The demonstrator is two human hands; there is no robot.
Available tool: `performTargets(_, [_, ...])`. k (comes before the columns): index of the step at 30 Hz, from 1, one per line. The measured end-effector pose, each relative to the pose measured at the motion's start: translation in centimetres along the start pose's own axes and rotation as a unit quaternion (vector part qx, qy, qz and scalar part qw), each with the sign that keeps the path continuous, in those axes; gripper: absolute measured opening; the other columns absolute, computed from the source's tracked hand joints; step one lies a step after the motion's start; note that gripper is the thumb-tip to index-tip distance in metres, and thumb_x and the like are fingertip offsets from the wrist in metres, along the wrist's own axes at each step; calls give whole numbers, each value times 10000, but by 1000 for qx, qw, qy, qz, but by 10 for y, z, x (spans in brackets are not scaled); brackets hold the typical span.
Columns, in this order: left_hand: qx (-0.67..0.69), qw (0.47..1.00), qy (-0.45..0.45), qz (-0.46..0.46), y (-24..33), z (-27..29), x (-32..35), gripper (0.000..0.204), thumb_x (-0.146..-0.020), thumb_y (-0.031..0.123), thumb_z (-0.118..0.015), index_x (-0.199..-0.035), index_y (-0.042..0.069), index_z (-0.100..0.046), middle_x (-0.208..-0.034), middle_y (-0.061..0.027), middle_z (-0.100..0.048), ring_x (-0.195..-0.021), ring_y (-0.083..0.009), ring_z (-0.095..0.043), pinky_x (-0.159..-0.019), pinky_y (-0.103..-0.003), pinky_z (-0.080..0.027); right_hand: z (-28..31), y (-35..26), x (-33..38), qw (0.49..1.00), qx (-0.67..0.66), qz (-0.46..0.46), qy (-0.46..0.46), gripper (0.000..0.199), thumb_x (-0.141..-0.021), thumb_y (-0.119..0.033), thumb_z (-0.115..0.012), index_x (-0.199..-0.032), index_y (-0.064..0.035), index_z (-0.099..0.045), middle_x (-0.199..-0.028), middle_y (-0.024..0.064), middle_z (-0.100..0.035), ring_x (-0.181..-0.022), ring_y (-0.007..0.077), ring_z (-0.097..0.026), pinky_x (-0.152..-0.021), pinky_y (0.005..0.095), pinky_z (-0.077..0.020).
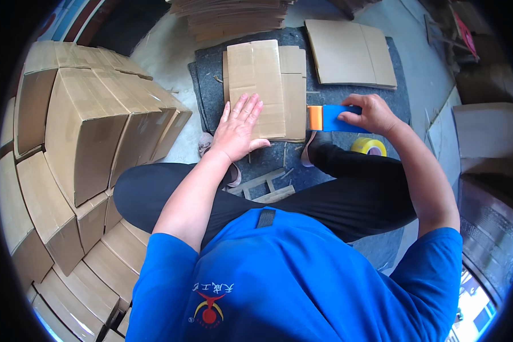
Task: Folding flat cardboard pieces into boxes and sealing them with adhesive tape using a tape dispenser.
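My left hand (239, 125) lies flat with fingers stretched and the thumb apart. It presses on the lower left part of a narrow brown cardboard box (256, 74). Under that box, a flat piece of cardboard (293, 97) shows along its right side. To the right, my right hand (372, 114) grips a blue tape dispenser (333, 118) with an orange end, which points left at the cardboard's edge. Whether tape is loaded in it cannot be seen. Close below my right hand, a roll of yellow tape (369, 146) rests by my knee.
Folded cardboard sheets (353, 54) lie at the far right of the dark mat (402, 74). A tall pile of flat cardboard (228, 17) stands at the back. Closed cartons (85, 131) are stacked along my left. Wooden slats (262, 185) show between my legs.
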State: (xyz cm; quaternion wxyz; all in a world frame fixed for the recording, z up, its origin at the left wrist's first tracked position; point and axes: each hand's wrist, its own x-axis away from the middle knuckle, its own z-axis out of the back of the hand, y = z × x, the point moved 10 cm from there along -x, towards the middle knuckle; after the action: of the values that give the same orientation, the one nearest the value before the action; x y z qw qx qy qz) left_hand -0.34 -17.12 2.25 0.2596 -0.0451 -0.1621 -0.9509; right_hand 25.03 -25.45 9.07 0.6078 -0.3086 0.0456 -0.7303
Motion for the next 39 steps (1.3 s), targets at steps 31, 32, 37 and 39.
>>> performTargets(31, [578, 757, 188, 240, -58, -33, 6, 874, -956, 302, -629, -1556, 37, -52, -1575, -180, -257, -1444, -285, -266, -1166, -382, -245, -174, -64, -60, 981, 191, -32, 4, 593, -912, -123, -482, -1485, -36, -351, -848, 94, -722, -718, 239, -710, -595, 391, -536])
performTargets(32, [670, 680, 155, 252, -53, -43, 2, 937, -939, 344, -666, -1558, 47, -27, -1554, -148, -291, -1410, -245, -303, -1152, -372, -259, -188, -55, -65, 981, 192, -21, -19, 581, -919, -123, -479, -1481, -36, -359, -865, 99, -727, -740, 243, -716, -608, 393, -540])
performTargets(37, [672, 647, 134, 335, -75, -57, 14, 921, -971, 482, -569, -1562, 53, -7, -1608, -194, -145, -1485, -266, -171, -1185, -397, -184, -160, -21, -95, 968, 144, -183, -95, 649, -933, -146, -530, -1525, -54, -280, -1044, 101, -729, -941, 254, -713, -746, 369, -550])
performTargets(39, [563, 741, 178, 318, -94, -24, -2, 847, -1008, 464, -489, -1554, 22, -16, -1612, -248, -71, -1501, -317, -118, -1200, -392, -152, -114, -20, -114, 977, 123, -173, -6, 707, -903, -107, -546, -1538, -51, -239, -932, 92, -734, -838, 248, -722, -682, 378, -557])
